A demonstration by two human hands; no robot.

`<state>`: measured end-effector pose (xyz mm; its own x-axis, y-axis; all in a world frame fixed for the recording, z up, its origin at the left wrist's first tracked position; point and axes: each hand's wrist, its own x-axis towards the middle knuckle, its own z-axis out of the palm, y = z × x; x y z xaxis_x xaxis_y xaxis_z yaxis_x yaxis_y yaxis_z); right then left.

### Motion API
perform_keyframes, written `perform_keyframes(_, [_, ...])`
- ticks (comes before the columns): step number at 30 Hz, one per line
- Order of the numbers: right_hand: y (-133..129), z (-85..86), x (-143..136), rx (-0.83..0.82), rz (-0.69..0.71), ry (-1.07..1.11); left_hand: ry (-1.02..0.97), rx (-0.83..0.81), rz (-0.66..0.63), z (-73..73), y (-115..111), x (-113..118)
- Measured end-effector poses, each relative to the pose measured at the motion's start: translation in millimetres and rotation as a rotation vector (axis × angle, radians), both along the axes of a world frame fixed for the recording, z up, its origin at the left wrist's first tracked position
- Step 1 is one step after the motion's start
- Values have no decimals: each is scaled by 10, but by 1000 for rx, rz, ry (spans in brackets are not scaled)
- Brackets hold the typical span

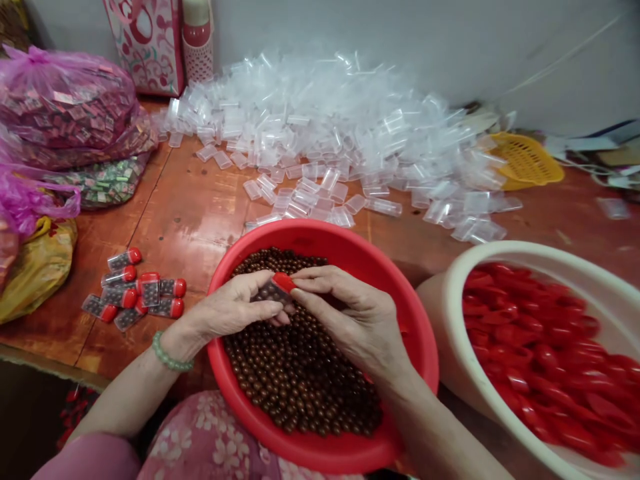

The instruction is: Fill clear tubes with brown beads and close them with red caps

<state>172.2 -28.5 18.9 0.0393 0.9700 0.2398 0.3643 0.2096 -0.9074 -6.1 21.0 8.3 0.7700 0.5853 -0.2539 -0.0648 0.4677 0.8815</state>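
Above a red basin (320, 460), my left hand (245, 303) is closed around a small clear plastic container (267, 292) filled with dark beads. The thumb and fingers of my right hand (353, 313) pinch the red cap (284, 282) at the container's upper end. Whether the cap is fully seated cannot be made out. Loose brown beads (300, 373) fill the basin below both hands. To the left on the table lie several filled containers with red caps (120, 297), piled together.
A large heap of empty clear containers (320, 127) spreads along the wall. At right stands a cream tub (453, 313) of red caps (545, 353). Filled plastic bags (70, 113) sit at left. A yellow basket (530, 160), a patterned bag (147, 47) and a bottle (197, 47) stand behind.
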Motion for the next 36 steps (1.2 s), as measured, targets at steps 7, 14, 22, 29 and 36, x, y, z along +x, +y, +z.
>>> perform_keyframes(7, [101, -41, 52, -148, 0, 135, -148, -265, -24, -48, 61, -24])
perform_keyframes(14, [97, 6, 47, -90, 48, 11, -169, -387, -2, -64, 89, -35])
perform_keyframes(22, [-1, -13, -85, 124, 103, -576, -188, -439, 144, -83, 72, 4])
perform_keyframes(29, [1, -110, -273, 289, -47, -843, -158, -453, 149, -70, 50, 26])
perform_keyframes(36, [24, -136, -267, 510, -27, -822, -181, -382, 147, -148, 25, 48])
